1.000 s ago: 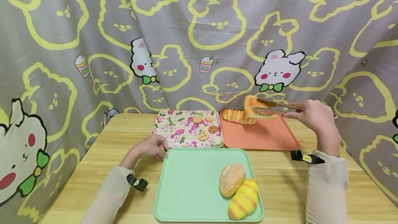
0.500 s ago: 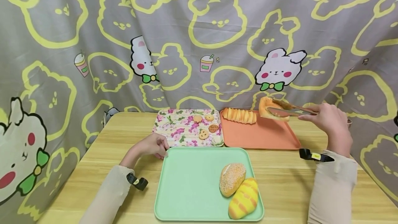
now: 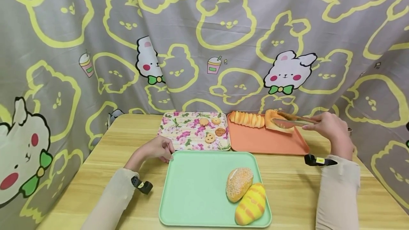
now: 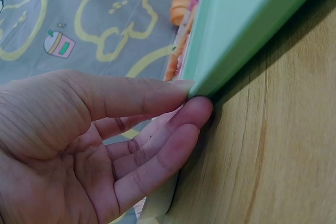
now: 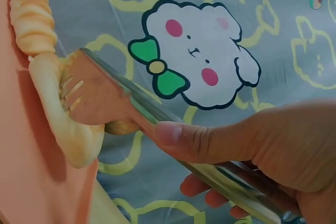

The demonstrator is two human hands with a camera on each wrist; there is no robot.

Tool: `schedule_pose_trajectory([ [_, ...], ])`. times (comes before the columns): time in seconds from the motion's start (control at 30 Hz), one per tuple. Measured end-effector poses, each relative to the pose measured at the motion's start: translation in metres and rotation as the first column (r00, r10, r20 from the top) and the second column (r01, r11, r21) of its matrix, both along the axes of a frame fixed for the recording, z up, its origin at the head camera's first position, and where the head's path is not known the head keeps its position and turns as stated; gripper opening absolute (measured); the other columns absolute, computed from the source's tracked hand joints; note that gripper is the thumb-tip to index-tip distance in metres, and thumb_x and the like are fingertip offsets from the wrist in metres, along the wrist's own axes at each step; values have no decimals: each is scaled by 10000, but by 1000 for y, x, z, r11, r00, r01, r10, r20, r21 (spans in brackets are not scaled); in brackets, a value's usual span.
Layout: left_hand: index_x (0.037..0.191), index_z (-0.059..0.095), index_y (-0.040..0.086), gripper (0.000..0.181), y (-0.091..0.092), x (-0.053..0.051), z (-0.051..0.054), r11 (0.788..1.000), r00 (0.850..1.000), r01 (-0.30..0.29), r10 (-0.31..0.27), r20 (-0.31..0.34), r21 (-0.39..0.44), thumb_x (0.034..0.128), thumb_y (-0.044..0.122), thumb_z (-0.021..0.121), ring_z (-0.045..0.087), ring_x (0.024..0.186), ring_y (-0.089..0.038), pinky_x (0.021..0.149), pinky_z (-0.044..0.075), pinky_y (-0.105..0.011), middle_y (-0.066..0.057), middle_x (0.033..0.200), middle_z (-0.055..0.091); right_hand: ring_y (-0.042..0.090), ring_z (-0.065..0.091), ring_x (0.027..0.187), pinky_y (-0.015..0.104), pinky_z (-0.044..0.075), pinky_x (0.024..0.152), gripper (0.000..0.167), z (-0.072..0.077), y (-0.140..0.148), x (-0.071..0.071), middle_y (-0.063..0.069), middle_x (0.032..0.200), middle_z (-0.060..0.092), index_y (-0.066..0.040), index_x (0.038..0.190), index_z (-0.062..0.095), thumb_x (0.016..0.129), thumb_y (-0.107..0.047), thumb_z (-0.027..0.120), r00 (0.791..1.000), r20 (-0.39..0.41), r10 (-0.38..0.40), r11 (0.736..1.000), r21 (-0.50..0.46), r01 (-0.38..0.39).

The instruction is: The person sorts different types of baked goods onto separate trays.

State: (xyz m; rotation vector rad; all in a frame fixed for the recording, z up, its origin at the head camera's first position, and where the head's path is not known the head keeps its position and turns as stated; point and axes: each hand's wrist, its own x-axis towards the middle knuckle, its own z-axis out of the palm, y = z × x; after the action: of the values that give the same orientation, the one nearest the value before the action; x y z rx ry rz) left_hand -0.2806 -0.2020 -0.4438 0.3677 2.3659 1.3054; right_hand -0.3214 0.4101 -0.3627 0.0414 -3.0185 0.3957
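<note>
My right hand point(image 3: 332, 130) grips metal tongs point(image 3: 303, 119) above the right side of the orange tray point(image 3: 265, 144). Between the tong ends is a golden-brown bread point(image 3: 271, 116), low at the tray's back, beside a ridged bread roll point(image 3: 247, 119). The right wrist view has the thumb pressed along the tongs point(image 5: 105, 95), with one tong end against the bread point(image 5: 60, 114). My left hand point(image 3: 156, 149) pinches the back left corner of the green tray point(image 3: 198, 184); thumb and a fingertip meet at its rim point(image 4: 210, 77) in the left wrist view.
On the green tray's right side lie a seed-topped bun point(image 3: 239, 184) and a yellow striped bread point(image 3: 250, 204). Several cookies point(image 3: 210, 137) lie on the floral tray point(image 3: 179, 141) behind. A patterned curtain point(image 3: 179, 66) hangs behind the wooden table point(image 3: 127, 191).
The tongs carried the bread right, away from the ridged roll, then lowered it toward the orange tray. My left hand has stayed at the green tray's corner.
</note>
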Motion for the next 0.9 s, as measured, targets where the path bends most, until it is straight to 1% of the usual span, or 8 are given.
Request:
schedule_pose_trajectory([
  [0.1,934,643,-78,163,0,0,0,1000,1000,0,0,0,-6,812,-44,745,711,674,-199,664,614,-352,-29,668,660,433,614,963,522,402,691,632,-2,-1,-1,251,1089,707,-68,1194,740,821,-576,773,1000,21,6,1000,-9,-5],
  [0.27,930,643,-74,156,0,0,0,1000,1000,-4,4,4,-13,813,-47,744,710,676,-197,663,609,-344,-34,674,671,422,622,957,509,411,683,664,-4,0,-2,271,1155,692,-55,1225,724,816,-575,780,998,61,15,1000,-7,-15],
  [0.4,928,642,-71,156,1,1,1,1000,1000,-14,14,5,-13,811,-51,743,706,673,-190,657,601,-331,-38,679,671,456,614,991,514,425,685,738,-4,1,-2,304,1222,658,-34,1272,690,808,-602,773,998,69,11,1000,5,-11],
  [0.5,927,642,-70,157,2,1,1,1000,1000,-18,19,8,-15,809,-53,744,706,673,-189,656,598,-328,-49,687,675,464,608,995,522,428,691,761,-2,1,-2,311,1222,651,-26,1280,681,801,-610,774,997,74,6,1000,7,-6],
  [0.63,922,643,-66,151,2,1,3,1000,1000,-24,25,11,-19,810,-57,745,703,671,-190,657,601,-332,-65,700,678,433,624,947,511,437,671,754,-1,-2,-1,293,1157,676,-29,1242,703,785,-624,782,997,81,6,1000,14,-7],
  [0.73,917,644,-62,148,1,1,4,999,1000,-28,28,13,-22,810,-58,745,702,669,-191,659,604,-335,-67,701,675,386,624,867,488,441,647,721,1,-4,-1,246,1039,701,-45,1135,747,754,-655,790,996,85,5,1000,18,-7],
  [0.83,921,643,-62,149,1,1,3,999,1000,-24,24,16,-23,813,-54,745,705,673,-190,666,606,-336,-62,704,680,337,603,804,473,441,635,669,3,-6,0,186,947,690,-61,1023,757,730,-660,805,996,87,4,1000,20,-6],
  [0.9,922,642,-64,151,1,1,2,999,1000,-22,22,16,-23,813,-52,747,706,675,-191,667,605,-336,-62,706,685,348,602,807,487,446,643,694,5,-8,1,204,967,680,-39,1026,747,716,-656,818,996,86,0,1000,22,-2],
])
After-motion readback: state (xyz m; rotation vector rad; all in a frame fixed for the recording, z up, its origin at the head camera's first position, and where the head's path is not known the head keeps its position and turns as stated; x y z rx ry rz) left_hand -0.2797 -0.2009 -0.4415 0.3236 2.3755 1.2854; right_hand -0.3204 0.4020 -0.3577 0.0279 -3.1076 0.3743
